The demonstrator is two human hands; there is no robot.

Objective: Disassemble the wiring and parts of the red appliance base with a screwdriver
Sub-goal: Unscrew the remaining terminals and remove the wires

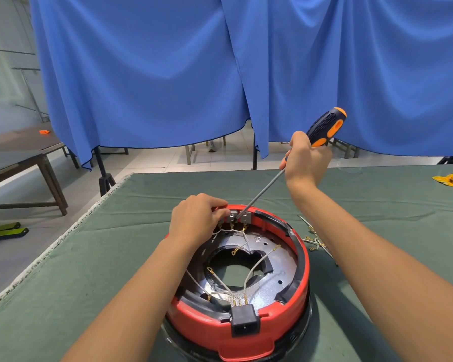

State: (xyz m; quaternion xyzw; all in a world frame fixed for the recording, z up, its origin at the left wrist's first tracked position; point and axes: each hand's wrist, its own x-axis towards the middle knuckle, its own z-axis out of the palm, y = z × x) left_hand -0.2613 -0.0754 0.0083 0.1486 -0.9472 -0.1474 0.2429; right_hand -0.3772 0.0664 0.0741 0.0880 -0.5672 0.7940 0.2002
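The red base (236,283) sits upside down on the green-covered table (115,257), just in front of the person, its wires (256,262) looping across the metal plate inside. The left hand (196,218) curls over the far rim and pinches at the small grey connector block (237,216) there; the right hand (305,159) has its grip wrapped tight round the screwdriver (324,126), the long shaft slanting down so the tip meets the block right beside the left fingertips. That closeness is the worry: if the tip slips out of the screw or off the plastic under pressure, I think it could jab those fingers or nick a wire. The steep slant could also round the screw head, and pushing on the rim may tip the base.
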